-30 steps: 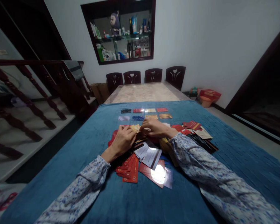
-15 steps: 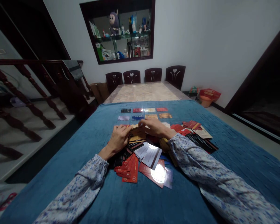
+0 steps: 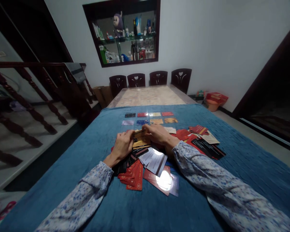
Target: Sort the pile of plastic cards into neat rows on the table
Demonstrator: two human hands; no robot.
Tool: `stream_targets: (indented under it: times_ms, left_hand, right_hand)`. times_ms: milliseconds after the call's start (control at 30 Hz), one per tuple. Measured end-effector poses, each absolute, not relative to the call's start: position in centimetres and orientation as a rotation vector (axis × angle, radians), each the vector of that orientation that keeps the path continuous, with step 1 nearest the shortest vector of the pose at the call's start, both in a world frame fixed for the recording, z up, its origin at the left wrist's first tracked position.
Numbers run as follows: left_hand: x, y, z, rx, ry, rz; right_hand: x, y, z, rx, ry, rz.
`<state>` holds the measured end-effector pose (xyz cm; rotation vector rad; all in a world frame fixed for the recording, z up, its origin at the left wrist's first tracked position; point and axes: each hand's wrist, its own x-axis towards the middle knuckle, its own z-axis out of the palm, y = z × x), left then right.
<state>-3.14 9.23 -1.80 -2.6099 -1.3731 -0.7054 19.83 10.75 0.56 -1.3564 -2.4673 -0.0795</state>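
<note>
Between my two hands is a gold card (image 3: 140, 140) with dark print. My left hand (image 3: 123, 143) pinches its left side, and my right hand (image 3: 156, 132) grips its upper right corner. Whether more cards lie behind it is hidden. Just below the hands lie black cards (image 3: 125, 163), a fan of white cards (image 3: 155, 160) and a spread of red cards (image 3: 132, 175). Pinkish-red cards (image 3: 154, 180) shine with a bright glare, beside a pale violet card (image 3: 174, 185).
Two rows of single cards lie beyond my hands, among them a blue card (image 3: 142, 122) and a black card (image 3: 130, 115). To the right is a loose heap with black cards (image 3: 209, 147) and red cards (image 3: 199, 129). A blue cloth (image 3: 87, 141) covers the near table; chairs (image 3: 159, 78) stand behind.
The gold card has tilted, so more of its face shows between my hands. My right hand has shifted slightly left and down.
</note>
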Motion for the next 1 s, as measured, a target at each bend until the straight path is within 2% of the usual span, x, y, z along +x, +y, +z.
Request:
stream_targets:
  times_ms: [333, 667, 1000]
  left_hand:
    - [-3.1, 9.4, -2.2, -2.592, -1.431, -0.826]
    - [-2.9, 9.8, -1.4, -2.614, -1.45, -0.793]
    - [-2.7, 10.7, -0.4, -2.666, -1.396, -0.717]
  right_hand:
    - [19.3, 11.0, 0.0, -1.36, -2.38, -0.014]
    - [20.4, 12.5, -1.1, -1.246, -2.413, -0.011]
    - [21.4, 12.5, -0.2, -1.247, -2.446, -0.019]
